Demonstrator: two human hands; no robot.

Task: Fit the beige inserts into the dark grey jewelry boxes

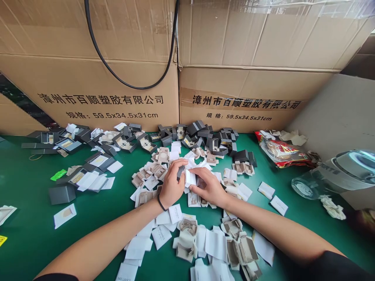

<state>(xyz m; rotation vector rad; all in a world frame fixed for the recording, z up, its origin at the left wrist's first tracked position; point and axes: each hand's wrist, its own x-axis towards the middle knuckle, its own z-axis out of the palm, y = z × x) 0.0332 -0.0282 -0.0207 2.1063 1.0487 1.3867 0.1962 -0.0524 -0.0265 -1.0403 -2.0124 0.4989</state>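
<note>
Both hands meet over the pile in the middle of the table. My left hand point(172, 185) is closed around a small white box point(190, 178), gripping its left side. A dark grey piece point(180, 172) shows between the left fingers; what it belongs to is hidden. My right hand point(210, 188) pinches the right side of the same white box with thumb and fingers. Around and under the hands lie white printed cards point(161, 236) and folded greyish card inserts point(152, 170). More open inserts point(187, 234) lie nearer to me.
Dark grey jewellery-type boxes point(195, 128) are heaped along the back, with more at the left point(62, 194). Large cardboard cartons point(117, 78) stand behind, with a black cable point(133, 86) hanging in front. A red snack bag point(281, 150) and a clear bottle point(331, 175) lie at right.
</note>
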